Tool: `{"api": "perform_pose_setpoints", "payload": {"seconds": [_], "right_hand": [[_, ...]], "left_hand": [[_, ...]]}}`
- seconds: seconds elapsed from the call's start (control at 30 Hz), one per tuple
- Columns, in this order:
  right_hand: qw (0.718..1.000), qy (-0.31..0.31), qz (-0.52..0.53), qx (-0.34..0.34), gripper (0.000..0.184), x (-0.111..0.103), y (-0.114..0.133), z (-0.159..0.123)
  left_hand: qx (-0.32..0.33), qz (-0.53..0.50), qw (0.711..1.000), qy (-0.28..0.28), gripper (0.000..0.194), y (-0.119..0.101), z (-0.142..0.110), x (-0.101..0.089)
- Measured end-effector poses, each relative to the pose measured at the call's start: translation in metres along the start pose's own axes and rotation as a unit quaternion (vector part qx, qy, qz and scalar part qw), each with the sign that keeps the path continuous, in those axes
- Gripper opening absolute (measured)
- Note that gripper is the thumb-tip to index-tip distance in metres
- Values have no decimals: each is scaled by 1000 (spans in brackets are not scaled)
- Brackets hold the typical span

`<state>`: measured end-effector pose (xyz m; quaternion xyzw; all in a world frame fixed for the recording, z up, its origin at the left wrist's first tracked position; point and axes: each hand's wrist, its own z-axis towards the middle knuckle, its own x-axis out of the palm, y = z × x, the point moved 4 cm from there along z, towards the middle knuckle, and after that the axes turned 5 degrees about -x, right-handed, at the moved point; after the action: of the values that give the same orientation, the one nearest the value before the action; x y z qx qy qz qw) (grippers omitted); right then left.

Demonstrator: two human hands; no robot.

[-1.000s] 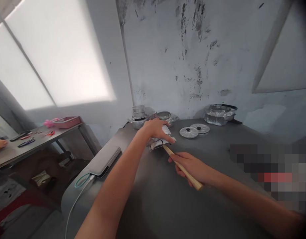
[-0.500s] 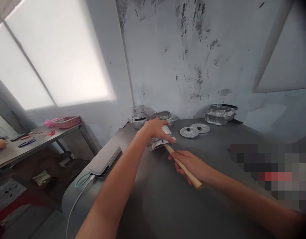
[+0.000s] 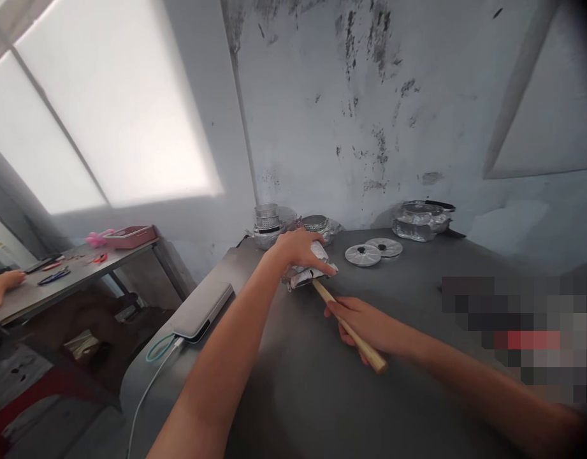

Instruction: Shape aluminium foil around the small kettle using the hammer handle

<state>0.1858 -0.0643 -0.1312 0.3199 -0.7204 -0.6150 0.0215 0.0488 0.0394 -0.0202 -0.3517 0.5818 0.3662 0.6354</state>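
Observation:
My left hand [image 3: 303,247] is closed over a crumpled silvery-white packet [image 3: 308,274] on the grey table, thumb along its right side. Most of the packet is hidden under the palm. My right hand [image 3: 357,322] grips a pale wooden handle [image 3: 368,352], fingers wrapped round it. The handle slants from the lower right up to the packet. Its far end meets the packet's near edge, and whatever is fixed to that end cannot be made out.
Two round lids with black knobs [image 3: 362,255] lie right of the packet. Foil-wrapped pots [image 3: 420,223] and a stacked metal strainer [image 3: 267,217] stand by the wall. A power bank [image 3: 202,311] with cables lies left. On another table are a pink tray [image 3: 130,237] and another person's hand [image 3: 6,284].
My right hand and the wooden handle have shifted slightly down and toward me. My left hand stays on the packet. The other person's hand at the far left has moved further into view.

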Motion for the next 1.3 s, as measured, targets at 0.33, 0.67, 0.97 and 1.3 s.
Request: {"api": "perform_pose_setpoints", "payload": {"seconds": [0.33,0.67,0.97,1.3], "right_hand": [[904,-149,-397,-55,44,-14,13,-8],[824,-168,-530,-109,42,-14,14,-7],[815,-156,-544,-124,45,-15,13,-6],[829,-160,-525,-112,49,-19,8,-2]], "left_hand": [[7,-9,1000,2,97,-2,-2,-1],[-1,-4,1000,-25,89,1,0,1],[-1,-23,1000,11,87,2,-4,-1],[49,-39,992,106,98,16,-11,-9]]}}
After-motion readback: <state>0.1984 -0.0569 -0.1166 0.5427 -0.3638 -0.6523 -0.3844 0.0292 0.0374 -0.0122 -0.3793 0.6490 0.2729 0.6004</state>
